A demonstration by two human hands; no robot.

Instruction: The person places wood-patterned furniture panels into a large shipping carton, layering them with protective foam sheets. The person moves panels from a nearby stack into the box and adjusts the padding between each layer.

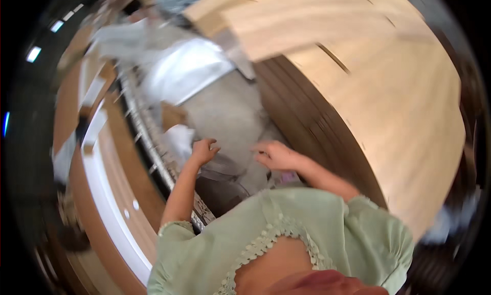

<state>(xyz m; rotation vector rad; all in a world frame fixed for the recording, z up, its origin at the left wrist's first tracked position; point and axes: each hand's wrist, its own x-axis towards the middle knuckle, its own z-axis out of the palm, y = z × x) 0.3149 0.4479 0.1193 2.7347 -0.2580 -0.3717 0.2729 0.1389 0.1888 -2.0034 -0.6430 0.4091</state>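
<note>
My left hand [204,152] hovers over the floor, its fingers loosely bent and apart, with nothing in it. Close beside it hangs or lies a crumpled white wrapping sheet [180,141]; whether they touch, I cannot tell. Across from it, my right hand [276,155] is raised in front of my body, blurred at the fingertips. Its fingers point left, and no object shows in them. The nearest thing on that side is a tall stack of panels with dark brown edges [307,111].
Light wood-grain panels [394,100] top the right-hand stack and jut over the floor. Along my left run a metal rail [148,141] and long boards with a white strip [110,193]. Ahead, a white plastic sheet [189,67] and a cardboard piece [174,115] lie on the grey floor [227,108].
</note>
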